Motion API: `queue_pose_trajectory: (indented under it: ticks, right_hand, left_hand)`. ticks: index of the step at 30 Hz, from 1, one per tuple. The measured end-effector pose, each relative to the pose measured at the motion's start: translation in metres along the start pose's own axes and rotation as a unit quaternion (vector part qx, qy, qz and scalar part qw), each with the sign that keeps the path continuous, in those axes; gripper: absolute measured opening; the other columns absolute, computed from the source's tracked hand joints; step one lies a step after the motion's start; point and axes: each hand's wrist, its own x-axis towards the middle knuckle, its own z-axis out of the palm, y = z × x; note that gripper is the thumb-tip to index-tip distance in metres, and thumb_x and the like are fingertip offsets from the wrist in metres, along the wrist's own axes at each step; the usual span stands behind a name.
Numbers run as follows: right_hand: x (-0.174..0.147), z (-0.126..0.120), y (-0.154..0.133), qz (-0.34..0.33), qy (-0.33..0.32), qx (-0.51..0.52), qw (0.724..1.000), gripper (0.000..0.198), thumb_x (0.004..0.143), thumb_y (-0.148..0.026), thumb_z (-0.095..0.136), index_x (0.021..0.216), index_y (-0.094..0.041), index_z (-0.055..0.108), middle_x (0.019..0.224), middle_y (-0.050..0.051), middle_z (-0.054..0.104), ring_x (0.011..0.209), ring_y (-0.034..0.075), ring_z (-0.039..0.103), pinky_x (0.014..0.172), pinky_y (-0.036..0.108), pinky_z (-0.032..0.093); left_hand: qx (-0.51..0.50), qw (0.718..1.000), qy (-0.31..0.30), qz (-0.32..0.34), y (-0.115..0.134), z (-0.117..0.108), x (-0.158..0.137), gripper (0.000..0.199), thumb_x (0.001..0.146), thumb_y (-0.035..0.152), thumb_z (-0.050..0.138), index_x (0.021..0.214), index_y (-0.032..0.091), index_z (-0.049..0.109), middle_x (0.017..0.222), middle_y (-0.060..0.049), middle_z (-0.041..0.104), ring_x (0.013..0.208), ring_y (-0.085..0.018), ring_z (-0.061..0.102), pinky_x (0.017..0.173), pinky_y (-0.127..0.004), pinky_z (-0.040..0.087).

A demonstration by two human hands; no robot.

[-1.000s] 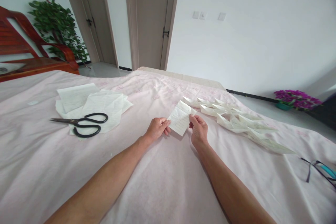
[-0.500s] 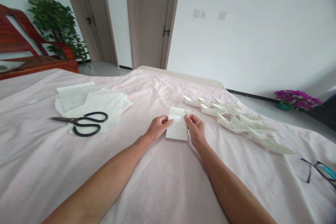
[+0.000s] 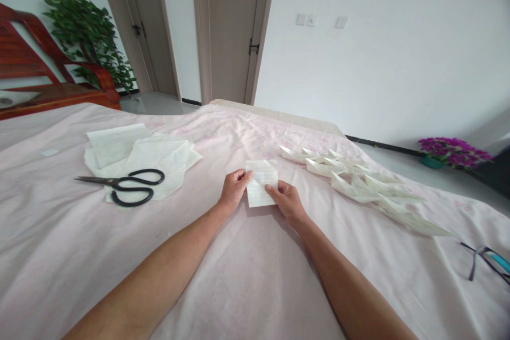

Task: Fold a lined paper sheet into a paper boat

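The left hand (image 3: 233,188) is pinching the left edge of a small, off-white, ruled paper rectangle (image 3: 258,186), its thumb lying on the front near the upper part and its other fingers curling behind. The right hand (image 3: 290,202) is pinching the same piece lower down on the right edge, thumb pressing the face. The paper is sitting between the two hands, centrally over the rumpled pale-pink floral cloth (image 3: 239,276); whether its lower edge is touching the fabric, I cannot tell.

The step in hand is apparently handling and squaring this piece, and doing it well is mostly depending on light, even pressure. Thin paper is likely creasing wherever a thumb is digging in, so flat pads are serving better than nails. Because the thumbs are gripping at different heights, an uneven pull could be twisting the sheet; matching tension on both sides is keeping its edges true. The soft cloth (wrinkled all around) is probably giving poor backing, so any crease is needing firm pinching between thumb and finger.

To the left, black-handled metal scissors (image 3: 113,183) are lying across loose off-white ruled sheets (image 3: 159,154); to the right, pointed, boat-like folded paper shapes (image 3: 354,183) are clustering together.
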Motion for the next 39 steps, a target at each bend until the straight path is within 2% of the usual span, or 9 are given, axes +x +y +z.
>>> queue_pose_trajectory:
  ticks: [5,8,14,18,24,28,33,36,39]
  right_hand:
    - [0.0,0.003,-0.002,-0.002,-0.017,-0.007,1.0,0.038,0.072,-0.051,0.07,0.075,-0.014,0.065,0.059,-0.001,0.058,0.05,0.009,0.041,0.049,0.023,0.028]
    - [-0.001,0.005,-0.004,0.004,-0.017,-0.007,1.0,0.037,0.072,-0.05,0.07,0.074,-0.014,0.065,0.058,-0.001,0.057,0.05,0.009,0.041,0.049,0.022,0.028]
    - [-0.002,0.007,-0.002,0.015,-0.028,-0.012,0.999,0.035,0.073,-0.048,0.07,0.078,-0.013,0.068,0.062,0.0,0.06,0.052,0.009,0.044,0.05,0.023,0.03]
    - [-0.001,0.005,0.001,0.02,-0.021,-0.007,1.0,0.037,0.072,-0.049,0.071,0.077,-0.013,0.068,0.06,-0.001,0.059,0.05,0.009,0.042,0.049,0.023,0.029]
    - [-0.003,0.004,-0.001,0.037,-0.057,-0.01,0.998,0.041,0.072,-0.054,0.071,0.071,-0.013,0.066,0.055,-0.001,0.056,0.047,0.008,0.038,0.046,0.022,0.025]
    - [-0.006,0.003,-0.004,0.054,-0.064,-0.006,0.996,0.045,0.074,-0.059,0.067,0.069,-0.014,0.064,0.054,-0.001,0.054,0.047,0.008,0.038,0.044,0.022,0.026]
    - [-0.007,0.001,-0.005,0.016,-0.021,0.009,1.0,0.05,0.084,-0.064,0.051,0.073,-0.017,0.064,0.057,0.0,0.056,0.051,0.011,0.046,0.047,0.023,0.033]
    - [-0.007,0.001,-0.007,0.016,-0.017,0.008,1.0,0.048,0.085,-0.062,0.051,0.078,-0.017,0.065,0.059,0.001,0.058,0.051,0.012,0.048,0.046,0.023,0.034]
    - [-0.006,0.003,-0.009,0.019,-0.025,0.002,1.0,0.045,0.083,-0.06,0.055,0.074,-0.017,0.064,0.06,0.001,0.059,0.051,0.01,0.048,0.047,0.022,0.032]
  left_hand:
    - [0.036,0.999,0.03,0.026,0.005,-0.003,0.001,0.046,0.081,0.053,0.058,0.057,0.018,0.04,0.053,0.006,0.034,0.052,-0.008,0.033,0.049,-0.021,0.027]
    - [0.023,0.998,0.054,0.032,0.006,-0.004,0.003,0.044,0.082,0.051,0.057,0.058,0.018,0.041,0.053,0.006,0.034,0.052,-0.008,0.033,0.05,-0.02,0.029]
    - [-0.01,0.996,0.086,0.01,0.001,-0.007,0.009,0.036,0.078,0.049,0.06,0.064,0.016,0.055,0.056,0.005,0.043,0.053,-0.009,0.039,0.051,-0.02,0.033]
    - [-0.011,0.994,0.107,-0.001,-0.001,-0.009,0.011,0.032,0.076,0.048,0.063,0.072,0.016,0.063,0.054,0.005,0.043,0.052,-0.009,0.039,0.05,-0.02,0.032]
    - [-0.003,0.993,0.119,0.005,-0.001,-0.009,0.011,0.038,0.076,0.047,0.062,0.057,0.018,0.049,0.05,0.006,0.037,0.05,-0.008,0.034,0.05,-0.021,0.03]
    - [0.003,0.994,0.11,0.006,-0.001,-0.011,0.013,0.039,0.077,0.05,0.06,0.058,0.018,0.048,0.051,0.006,0.037,0.051,-0.009,0.035,0.05,-0.021,0.03]
    - [0.017,0.995,0.094,0.021,-0.005,-0.016,0.016,0.039,0.078,0.053,0.059,0.061,0.018,0.052,0.055,0.005,0.041,0.054,-0.009,0.037,0.052,-0.02,0.031]
    - [0.021,0.996,0.08,0.025,-0.006,-0.018,0.016,0.04,0.079,0.054,0.059,0.065,0.017,0.055,0.056,0.005,0.042,0.055,-0.009,0.038,0.052,-0.02,0.031]
    - [0.006,0.998,0.054,0.016,-0.006,-0.016,0.015,0.039,0.08,0.054,0.058,0.071,0.016,0.058,0.06,0.004,0.047,0.057,-0.01,0.041,0.053,-0.02,0.033]
